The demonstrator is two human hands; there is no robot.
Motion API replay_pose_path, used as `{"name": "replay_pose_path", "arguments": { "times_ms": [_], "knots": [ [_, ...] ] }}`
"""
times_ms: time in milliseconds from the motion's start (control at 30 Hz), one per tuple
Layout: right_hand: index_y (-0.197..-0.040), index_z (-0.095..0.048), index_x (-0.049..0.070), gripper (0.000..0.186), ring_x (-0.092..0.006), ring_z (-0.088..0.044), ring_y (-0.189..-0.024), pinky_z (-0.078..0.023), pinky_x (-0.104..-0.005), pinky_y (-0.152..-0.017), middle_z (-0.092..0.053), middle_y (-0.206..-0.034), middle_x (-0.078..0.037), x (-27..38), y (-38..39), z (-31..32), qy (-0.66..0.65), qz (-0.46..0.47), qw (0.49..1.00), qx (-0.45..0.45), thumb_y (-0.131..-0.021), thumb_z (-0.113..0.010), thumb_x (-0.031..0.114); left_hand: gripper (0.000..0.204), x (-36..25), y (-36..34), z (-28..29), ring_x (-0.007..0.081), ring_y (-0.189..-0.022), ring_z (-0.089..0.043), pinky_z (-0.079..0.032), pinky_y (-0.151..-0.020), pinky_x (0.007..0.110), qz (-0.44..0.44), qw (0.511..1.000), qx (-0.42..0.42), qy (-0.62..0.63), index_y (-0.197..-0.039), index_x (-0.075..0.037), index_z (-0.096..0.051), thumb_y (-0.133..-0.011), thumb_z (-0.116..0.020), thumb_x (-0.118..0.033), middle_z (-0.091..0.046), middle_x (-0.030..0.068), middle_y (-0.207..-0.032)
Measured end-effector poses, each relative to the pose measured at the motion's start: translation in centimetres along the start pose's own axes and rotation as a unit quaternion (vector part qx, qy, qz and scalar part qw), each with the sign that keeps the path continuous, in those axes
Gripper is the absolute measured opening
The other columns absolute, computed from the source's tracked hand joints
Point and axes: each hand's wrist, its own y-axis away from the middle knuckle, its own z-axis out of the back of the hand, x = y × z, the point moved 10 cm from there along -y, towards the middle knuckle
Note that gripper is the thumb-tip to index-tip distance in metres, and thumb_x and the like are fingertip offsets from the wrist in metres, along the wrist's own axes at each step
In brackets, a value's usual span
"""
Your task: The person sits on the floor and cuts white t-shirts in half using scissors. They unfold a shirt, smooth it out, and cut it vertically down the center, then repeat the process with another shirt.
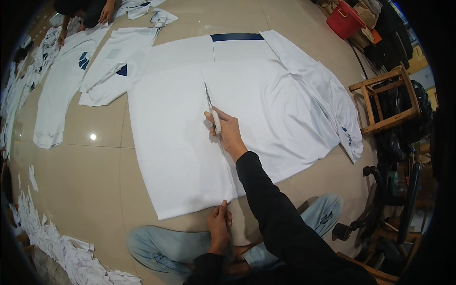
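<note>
A large white fabric sheet (166,118) with a dark navy band at its top is spread on the floor before me. My right hand (225,128) grips scissors (216,121) with pale wrapped handles, their blades pointing up along a line in the middle of the fabric. My left hand (219,218) is closed on the bottom edge of the fabric, near my crossed legs. The fabric's right part is rumpled, with a folded piece bearing small dark print.
Other white pieces (59,109) with navy shapes lie left, near another person's hand (107,12). White scraps (57,247) pile along the left. At right stand a red bucket (344,21), a wooden stool (389,123) and a black chair (411,199). The floor is beige tile (99,185).
</note>
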Motion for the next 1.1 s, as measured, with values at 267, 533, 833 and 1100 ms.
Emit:
{"name": "replay_pose_path", "arguments": {
  "times_ms": [267, 533, 833, 1100],
  "knots": [
    [-0.128, -0.061, -0.003, 0.051, -0.0098, -0.048, -0.047, -0.039, -0.0237, -0.045, -0.064, -0.077, -0.005, 1.2, -1.7, -0.4, -0.068, 0.007, 0.998, -0.001, -0.083, -0.078, 0.015, 0.026, -0.6, 0.6, -0.2, 0.0057, -0.043, -0.040, -0.028, -0.042, 0.022, 0.000, 1.000, -0.015, 0.008, -0.087, -0.003, -0.065, -0.094, -0.067, -0.028, -0.054, 0.0004, -0.057],
    [-0.130, -0.059, -0.002, 0.054, -0.0097, -0.049, -0.049, -0.038, -0.0228, -0.045, -0.065, -0.090, -0.010, 1.5, -3.1, -1.2, 0.003, -0.003, 1.000, -0.005, -0.083, -0.078, 0.015, 0.027, -0.8, 0.8, -0.4, 0.0052, -0.043, -0.037, -0.026, -0.042, 0.022, 0.005, 1.000, -0.023, 0.014, -0.085, -0.003, -0.063, -0.094, -0.068, -0.028, -0.052, -0.0003, -0.057],
    [-0.124, -0.063, -0.005, 0.044, -0.0096, -0.048, -0.047, -0.041, -0.0224, -0.045, -0.065, -0.082, -0.006, 2.4, -5.0, -1.7, -0.068, 0.011, 0.998, 0.005, -0.085, -0.074, 0.014, 0.028, -0.8, 0.7, -0.4, 0.0055, -0.042, -0.038, -0.027, -0.041, 0.022, 0.002, 1.000, -0.020, 0.006, -0.085, -0.002, -0.062, -0.095, -0.067, -0.029, -0.052, -0.0001, -0.056],
    [-0.122, -0.063, -0.004, 0.044, -0.0100, -0.049, -0.048, -0.041, -0.0225, -0.046, -0.066, -0.082, -0.006, 3.2, -6.4, -2.4, -0.052, 0.018, 0.998, 0.002, -0.084, -0.075, 0.014, 0.031, -0.5, 0.5, -0.3, 0.0056, -0.042, -0.037, -0.026, -0.041, 0.022, 0.007, 1.000, -0.013, 0.006, -0.096, 0.000, -0.065, -0.095, -0.065, -0.031, -0.050, -0.0011, -0.056]
  ]
}}
